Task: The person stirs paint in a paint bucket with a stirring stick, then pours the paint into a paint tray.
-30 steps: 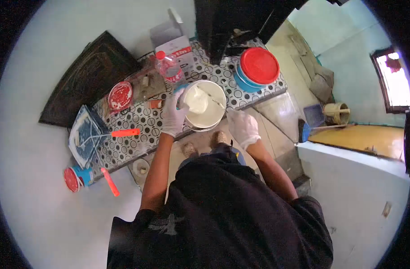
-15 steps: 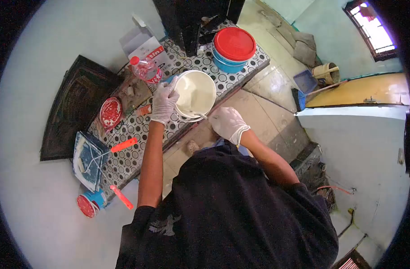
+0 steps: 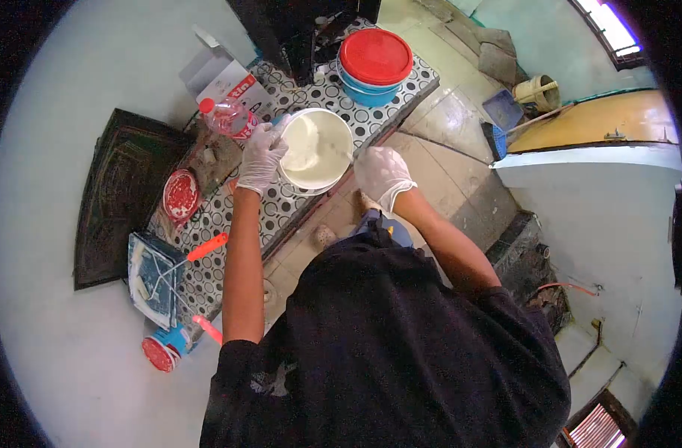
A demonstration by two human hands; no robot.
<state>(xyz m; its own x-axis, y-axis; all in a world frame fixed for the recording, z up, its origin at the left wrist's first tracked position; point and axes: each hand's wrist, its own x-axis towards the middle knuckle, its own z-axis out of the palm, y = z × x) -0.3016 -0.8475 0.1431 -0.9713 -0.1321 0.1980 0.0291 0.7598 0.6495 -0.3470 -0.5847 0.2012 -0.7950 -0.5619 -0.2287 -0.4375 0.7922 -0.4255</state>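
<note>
A white bucket (image 3: 334,128) with pale, cream-coloured paint inside stands on the patterned tile ledge. My left hand (image 3: 262,158), in a thin whitish glove, is closed on the bucket's left rim. On the other side my right hand (image 3: 383,178), gloved too, is a fist beside the right rim. A slim light-coloured stick showed from that fist half a second ago; now the fist mostly hides it. Left of the bucket, next to my left hand, stands a clear plastic bottle (image 3: 230,118) with a red cap.
A red-lidded blue tub (image 3: 375,57) stands further along the tiled ledge (image 3: 270,216). To the left are a red paint-smeared lid (image 3: 181,194), a roller with an orange handle (image 3: 207,246) and a paint tray (image 3: 153,280). A broom (image 3: 497,140) lies across the floor.
The stick across the bucket's lower right rim has mostly gone from view. My right fist has shifted slightly up and right relative to the bucket. My left hand keeps its hold.
</note>
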